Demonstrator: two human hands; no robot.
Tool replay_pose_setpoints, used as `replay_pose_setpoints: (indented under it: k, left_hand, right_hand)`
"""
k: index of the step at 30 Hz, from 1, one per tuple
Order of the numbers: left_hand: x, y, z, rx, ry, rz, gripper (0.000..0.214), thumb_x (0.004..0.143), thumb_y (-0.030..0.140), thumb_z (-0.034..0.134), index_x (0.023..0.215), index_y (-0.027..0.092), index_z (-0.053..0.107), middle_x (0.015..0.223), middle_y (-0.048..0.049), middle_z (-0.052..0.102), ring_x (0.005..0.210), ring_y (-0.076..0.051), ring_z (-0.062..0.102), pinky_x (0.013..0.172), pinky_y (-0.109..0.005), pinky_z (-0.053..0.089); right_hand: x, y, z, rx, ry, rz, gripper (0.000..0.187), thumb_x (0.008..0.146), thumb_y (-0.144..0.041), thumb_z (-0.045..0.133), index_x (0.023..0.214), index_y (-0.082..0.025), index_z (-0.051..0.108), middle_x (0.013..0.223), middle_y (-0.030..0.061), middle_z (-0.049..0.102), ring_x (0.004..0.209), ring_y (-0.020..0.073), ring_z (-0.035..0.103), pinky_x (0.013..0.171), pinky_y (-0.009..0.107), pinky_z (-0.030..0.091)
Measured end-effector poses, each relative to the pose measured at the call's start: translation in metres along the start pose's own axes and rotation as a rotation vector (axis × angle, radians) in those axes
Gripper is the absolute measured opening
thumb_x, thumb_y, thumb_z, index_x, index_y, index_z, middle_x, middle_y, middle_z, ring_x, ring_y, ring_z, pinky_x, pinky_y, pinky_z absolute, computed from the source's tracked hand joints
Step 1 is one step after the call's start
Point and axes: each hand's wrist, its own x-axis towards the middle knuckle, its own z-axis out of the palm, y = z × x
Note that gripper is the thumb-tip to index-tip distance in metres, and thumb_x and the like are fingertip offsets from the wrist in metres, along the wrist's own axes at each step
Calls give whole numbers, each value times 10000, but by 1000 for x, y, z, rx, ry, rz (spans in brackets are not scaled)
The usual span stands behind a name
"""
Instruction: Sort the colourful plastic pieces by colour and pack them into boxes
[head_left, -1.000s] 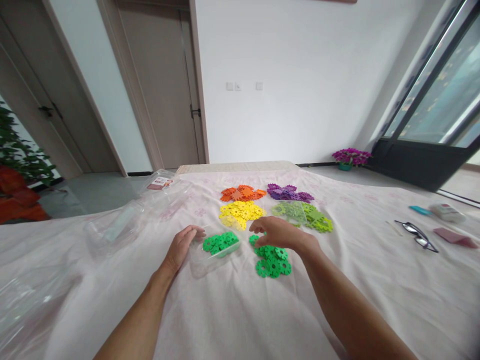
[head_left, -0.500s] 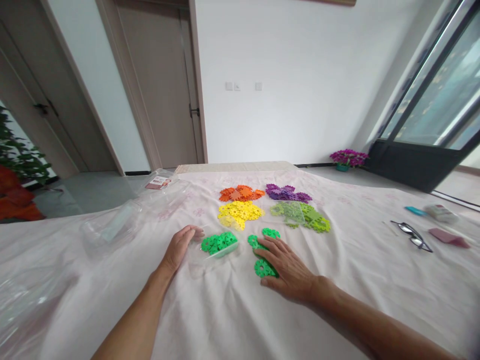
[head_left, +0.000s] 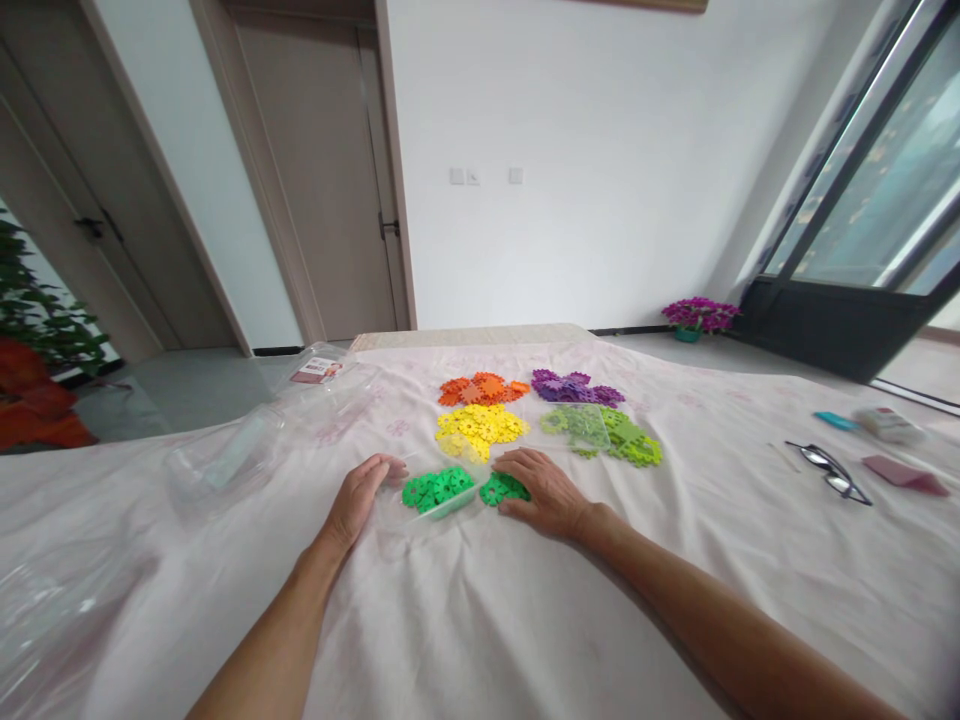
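Note:
My left hand (head_left: pixel 358 502) is against the left side of a clear plastic box (head_left: pixel 452 507), its fingers closed at the edge. Inside the box lies a heap of green notched plastic discs (head_left: pixel 436 489). Just right of the box, my right hand (head_left: pixel 549 494) is cupped around loose green discs (head_left: pixel 499 488), its fingers curled over them and hiding part of the pile. Yellow discs (head_left: pixel 481 427) form a pile right behind the box. Light green discs (head_left: pixel 634 440) are spread beyond my right hand, partly under a clear plastic lid (head_left: pixel 600 428).
Orange discs (head_left: pixel 480 388) and purple discs (head_left: pixel 574 387) lie farther back. Clear plastic packaging (head_left: pixel 225 450) is spread over the cloth (head_left: pixel 450 640) on the left. Glasses (head_left: pixel 829 470), a dark pink cloth (head_left: pixel 904 474) and a blue item (head_left: pixel 835 421) lie at the right.
My right hand has slid left and slightly away from me, and the loose green discs have moved with it, gathered close to the box. My left hand stays in place.

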Motion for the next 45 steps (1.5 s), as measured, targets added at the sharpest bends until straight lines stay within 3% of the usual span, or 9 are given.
replay_pose_setpoints:
  k: [8, 16, 38, 41, 45]
  left_hand:
    - [-1, 0, 0, 35, 5, -7, 356, 817, 468, 562, 899, 142, 676, 926, -111, 743, 876, -253, 688, 858, -389, 498]
    - [-2, 4, 1, 64, 7, -5, 357, 815, 467, 554, 907, 143, 673, 939, -118, 744, 861, -251, 685, 853, -389, 490]
    - [-3, 5, 2, 77, 0, 6, 370, 826, 472, 546, 919, 137, 673, 897, -113, 743, 878, -252, 679, 853, -377, 482]
    - [-3, 6, 2, 68, 9, 7, 378, 807, 489, 561, 895, 140, 675, 880, -109, 742, 862, -252, 679, 841, -375, 488]
    - [-3, 6, 3, 54, 10, 14, 371, 801, 485, 571, 890, 143, 680, 884, -106, 742, 857, -245, 679, 845, -374, 490]
  right_hand:
    - [-19, -5, -21, -71, 44, 128, 362, 807, -402, 649, 1121, -221, 657, 1130, 87, 623, 1012, 249, 528, 925, 404, 378]
    - [-19, -3, -20, -83, 73, 159, 270, 727, -274, 693, 984, -207, 645, 1026, 67, 632, 948, 231, 516, 880, 369, 378]
    - [-17, 4, -17, -20, -7, 63, 262, 895, -356, 566, 1084, -232, 699, 936, 69, 694, 923, 229, 565, 865, 368, 393]
    - [-18, 8, -15, 53, 70, 94, 269, 930, -374, 522, 1066, -238, 710, 940, 75, 710, 913, 224, 587, 873, 374, 410]
    - [-10, 5, -11, 218, 282, 344, 279, 881, -381, 567, 1076, -230, 700, 879, 53, 708, 824, 206, 614, 790, 347, 466]
